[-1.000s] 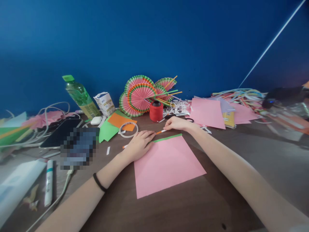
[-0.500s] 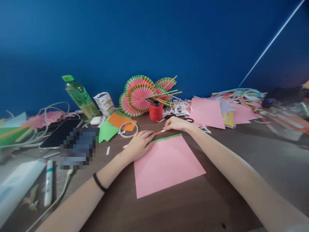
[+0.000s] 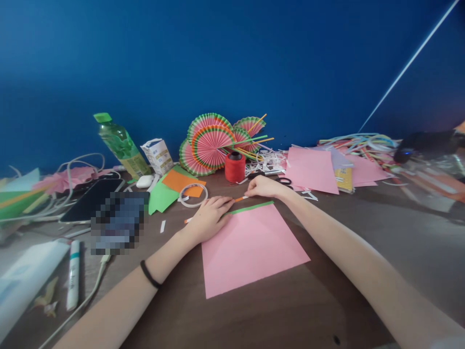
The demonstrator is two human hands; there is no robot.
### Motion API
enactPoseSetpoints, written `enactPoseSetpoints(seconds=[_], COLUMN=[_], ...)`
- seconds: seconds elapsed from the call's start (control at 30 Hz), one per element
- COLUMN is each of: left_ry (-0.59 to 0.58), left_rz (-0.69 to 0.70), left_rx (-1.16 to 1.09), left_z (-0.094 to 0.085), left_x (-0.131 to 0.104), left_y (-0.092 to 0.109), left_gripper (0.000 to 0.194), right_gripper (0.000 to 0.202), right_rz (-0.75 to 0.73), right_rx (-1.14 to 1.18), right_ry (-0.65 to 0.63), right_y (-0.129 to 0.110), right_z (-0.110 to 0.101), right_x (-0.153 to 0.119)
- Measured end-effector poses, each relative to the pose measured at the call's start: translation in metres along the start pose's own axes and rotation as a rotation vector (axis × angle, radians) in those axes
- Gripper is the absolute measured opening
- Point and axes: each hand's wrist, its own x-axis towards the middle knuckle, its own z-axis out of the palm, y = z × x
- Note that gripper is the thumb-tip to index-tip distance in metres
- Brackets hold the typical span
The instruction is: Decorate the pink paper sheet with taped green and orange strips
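A pink paper sheet (image 3: 254, 247) with a green strip (image 3: 252, 208) along its far edge lies on the dark table. My left hand (image 3: 211, 216) rests flat, fingers stretched, over the sheet's far left corner and an orange strip (image 3: 240, 198). Part of that strip shows between my hands, just beyond the green edge. My right hand (image 3: 259, 186) pinches the strip's right end, where a small white piece shows at the fingertips. Left of my left hand lie a roll of clear tape (image 3: 181, 200) and a small white slip (image 3: 162, 226).
Folded paper fans (image 3: 212, 145) and a red thread spool (image 3: 235, 167) stand near the blue wall. Scissors (image 3: 284, 181) and pink sheets (image 3: 312, 169) lie to the right. On the left are a bottle (image 3: 121, 148), phones (image 3: 90, 201), cables and a marker (image 3: 73, 276).
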Motion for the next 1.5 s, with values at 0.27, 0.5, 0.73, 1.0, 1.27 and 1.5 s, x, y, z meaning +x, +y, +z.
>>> enactPoseSetpoints(seconds=[0.27, 0.5, 0.73, 1.0, 1.27, 1.5], left_ry=[0.013, 0.026, 0.092, 0.126, 0.278, 0.203], left_rz=[0.016, 0.004, -0.019, -0.005, -0.169, -0.158], left_rx=[-0.004, 0.013, -0.011, -0.064, -0.137, -0.339], left_z=[0.001, 0.000, -0.001, -0.002, -0.010, -0.022], left_x=[0.000, -0.001, -0.002, -0.002, 0.002, 0.004], left_y=[0.000, 0.002, 0.002, 0.001, 0.001, 0.007], left_gripper=[0.041, 0.040, 0.043, 0.039, 0.032, 0.020], right_gripper=[0.026, 0.010, 0.026, 0.027, 0.025, 0.023], right_rz=[-0.011, -0.101, -0.199, -0.354, -0.332, -0.374], right_rx=[-0.079, 0.053, 0.217, 0.137, 0.247, 0.334], right_ry=[0.164, 0.045, -0.064, -0.037, -0.166, -0.216], right_y=[0.007, 0.012, 0.010, 0.012, -0.015, -0.033], right_z=[0.007, -0.001, -0.004, 0.003, -0.001, 0.000], right_x=[0.006, 0.002, -0.001, 0.003, -0.013, -0.024])
